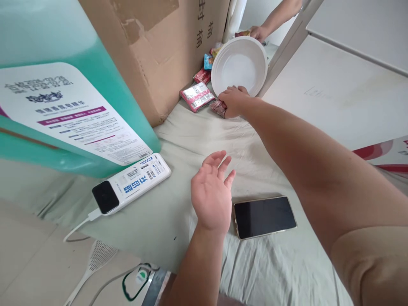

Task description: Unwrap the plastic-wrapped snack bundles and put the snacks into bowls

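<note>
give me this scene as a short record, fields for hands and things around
left hand: open, palm showing, holding nothing
right hand: at a dark red packet by the bowl's near rim; grip unclear
bowl: white, opening towards the camera
other packets: pink-and-silver, red, blue
phone: screen dark, right of the left hand
cardboard box: behind the packets

Creased tan sleeve (pixel 372 265) on the right arm (pixel 296 148); bare left hand (pixel 212 197), bare right hand (pixel 236 101).
</note>
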A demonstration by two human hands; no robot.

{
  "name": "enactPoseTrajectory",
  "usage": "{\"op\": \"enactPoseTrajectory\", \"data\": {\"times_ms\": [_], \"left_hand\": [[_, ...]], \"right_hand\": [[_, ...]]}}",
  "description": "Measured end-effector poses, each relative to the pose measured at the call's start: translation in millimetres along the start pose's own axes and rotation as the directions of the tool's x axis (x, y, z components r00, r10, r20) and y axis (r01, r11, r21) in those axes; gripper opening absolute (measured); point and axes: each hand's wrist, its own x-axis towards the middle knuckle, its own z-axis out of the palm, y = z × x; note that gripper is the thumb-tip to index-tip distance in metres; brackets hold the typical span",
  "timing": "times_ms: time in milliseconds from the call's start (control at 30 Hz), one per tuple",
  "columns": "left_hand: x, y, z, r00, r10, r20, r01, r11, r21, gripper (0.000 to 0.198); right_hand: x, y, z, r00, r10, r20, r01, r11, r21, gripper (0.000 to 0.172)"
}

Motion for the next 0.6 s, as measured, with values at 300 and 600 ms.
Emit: {"op": "enactPoseTrajectory", "data": {"times_ms": [300, 600], "left_hand": [[0.9, -2.0, 2.6, 0.998, -0.005, -0.063, 0.000, 0.997, -0.077, 0.042], [5.0, 4.5, -3.6, 0.983, 0.017, -0.181, -0.028, 0.998, -0.061, 0.049]], "right_hand": [[-50.4, -33.8, -24.0, 0.990, -0.076, 0.115, 0.083, 0.995, -0.053, 0.049], [-125.9, -68.4, -65.5, 0.972, -0.217, 0.085, 0.208, 0.973, 0.103, 0.025]]}}
